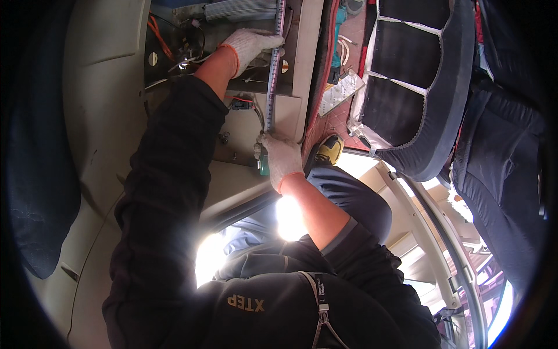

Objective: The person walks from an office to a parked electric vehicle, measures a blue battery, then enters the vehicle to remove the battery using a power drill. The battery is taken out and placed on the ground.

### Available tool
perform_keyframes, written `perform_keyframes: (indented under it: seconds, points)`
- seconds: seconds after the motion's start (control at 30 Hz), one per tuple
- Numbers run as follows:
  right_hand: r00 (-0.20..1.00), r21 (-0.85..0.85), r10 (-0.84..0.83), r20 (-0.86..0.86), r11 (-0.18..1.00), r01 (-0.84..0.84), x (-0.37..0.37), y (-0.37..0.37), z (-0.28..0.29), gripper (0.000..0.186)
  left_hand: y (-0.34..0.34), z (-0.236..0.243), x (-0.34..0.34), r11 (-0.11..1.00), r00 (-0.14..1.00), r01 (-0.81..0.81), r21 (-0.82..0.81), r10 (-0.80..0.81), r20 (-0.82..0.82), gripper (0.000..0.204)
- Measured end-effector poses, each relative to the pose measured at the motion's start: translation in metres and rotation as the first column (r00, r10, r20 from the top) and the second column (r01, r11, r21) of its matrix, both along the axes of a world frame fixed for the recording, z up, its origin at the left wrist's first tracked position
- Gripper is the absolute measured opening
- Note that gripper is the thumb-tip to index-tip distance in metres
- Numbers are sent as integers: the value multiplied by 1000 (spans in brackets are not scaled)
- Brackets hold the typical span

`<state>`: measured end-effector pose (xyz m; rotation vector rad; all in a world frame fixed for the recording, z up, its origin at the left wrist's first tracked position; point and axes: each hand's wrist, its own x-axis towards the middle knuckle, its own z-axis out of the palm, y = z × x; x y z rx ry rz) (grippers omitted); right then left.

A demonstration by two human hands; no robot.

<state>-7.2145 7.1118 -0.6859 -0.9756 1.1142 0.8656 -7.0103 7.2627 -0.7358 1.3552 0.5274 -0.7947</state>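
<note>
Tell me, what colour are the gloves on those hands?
White knit gloves with orange cuffs, on both the left hand and right hand; head view.

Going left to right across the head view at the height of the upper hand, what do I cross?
Beige trim panel → orange wires → left hand in a white glove → long metal strip it grips → yellow-handled tool a little lower → dark seat cushion.

There are two white gloves, one on the left hand (251, 45) and one on the right hand (281, 158). There is one long metal strip (273, 70) and one dark seat (418, 75).
</note>
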Motion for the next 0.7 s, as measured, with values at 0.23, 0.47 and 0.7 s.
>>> perform_keyframes:
  seconds: [0.23,0.47,0.7]
  points:
    - [1000,-22,20,5,1000,-19,0,1,-1,13,-1,-4,3,999,1000,13,33,-12,-18,41]
    - [999,-46,32,-35,998,-33,3,2,5,13,1,1,7,998,999,27,57,-26,-20,36]
    - [998,-10,55,-37,998,-55,2,-1,2,14,3,6,7,995,994,-87,-56,82,-75,41]
